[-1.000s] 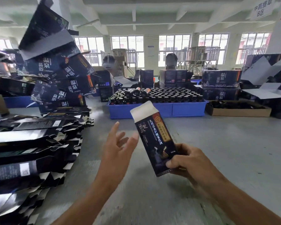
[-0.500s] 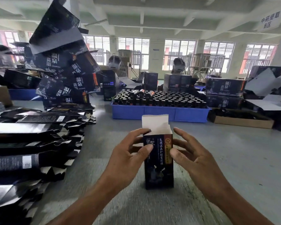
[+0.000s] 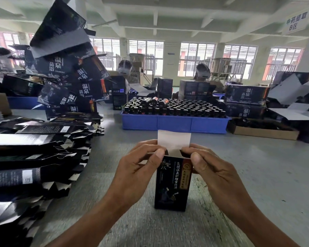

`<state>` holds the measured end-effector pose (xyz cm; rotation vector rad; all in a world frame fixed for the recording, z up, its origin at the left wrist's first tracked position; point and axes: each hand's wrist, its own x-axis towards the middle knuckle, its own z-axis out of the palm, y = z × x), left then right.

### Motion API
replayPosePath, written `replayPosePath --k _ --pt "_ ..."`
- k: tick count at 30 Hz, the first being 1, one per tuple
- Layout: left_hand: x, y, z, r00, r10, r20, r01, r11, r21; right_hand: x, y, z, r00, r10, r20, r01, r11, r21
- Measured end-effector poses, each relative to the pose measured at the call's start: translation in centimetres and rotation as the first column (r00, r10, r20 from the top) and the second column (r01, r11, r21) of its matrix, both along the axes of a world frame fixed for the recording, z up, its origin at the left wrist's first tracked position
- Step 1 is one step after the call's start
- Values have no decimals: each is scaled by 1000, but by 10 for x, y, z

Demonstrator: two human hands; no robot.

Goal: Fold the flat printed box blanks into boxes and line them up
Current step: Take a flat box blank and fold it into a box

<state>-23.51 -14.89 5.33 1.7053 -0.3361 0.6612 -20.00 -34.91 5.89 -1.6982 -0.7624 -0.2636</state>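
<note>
From the head view we see both hands closed on one small dark printed box [image 3: 173,182], which stands upright on the grey table [image 3: 257,175] straight ahead of us, near the front edge. Our left hand [image 3: 137,168] pinches the box's upper left corner: the thumb lies across the front face just under the rim, and the curled fingers reach round behind. Our right hand [image 3: 214,172] mirrors it on the upper right corner, thumb on the front near the red and gold label, fingers curled over the far side. Between the two hands the box's white top flap [image 3: 174,141] stands straight up, unfolded, and the mouth beneath it is open. The bottom of the box rests on the table.

To the left, well apart from the box, a thick stack of flat box blanks [image 3: 30,157] lies on the table, glossy black with white tabs showing at the edges. Behind it, larger dark cartons [image 3: 70,72] with white characters are heaped at tilted angles. Further back, in the middle, a blue tray [image 3: 174,123] holds rows of dark bottles [image 3: 177,109], with a few bottles lying on top of the others. A shallow brown cardboard tray [image 3: 264,130] sits just right of it, with more dark cartons behind. The room is a wide hall with a beamed white ceiling and a row of windows [image 3: 196,59] along the far wall.
</note>
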Motion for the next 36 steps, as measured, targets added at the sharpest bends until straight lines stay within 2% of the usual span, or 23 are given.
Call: replayPosePath --k 8,13,22,32,36 --pt "-5 -7 1 993 24 112 -30 998 51 -6 2 3 999 -45 -9 46 992 114" --pt "-5 -7 0 996 17 85 -19 1000 22 -9 3 4 1000 9 1 -9 994 107" --pt "-10 -7 2 998 -31 61 34 998 -48 -7 5 5 998 -56 13 53 986 159" --pt "-10 -12 2 998 9 58 -2 994 -105 -9 5 5 997 -76 6 74 985 155" --pt "-11 -10 1 997 42 68 -41 999 -25 -8 3 5 997 -70 33 65 987 145"
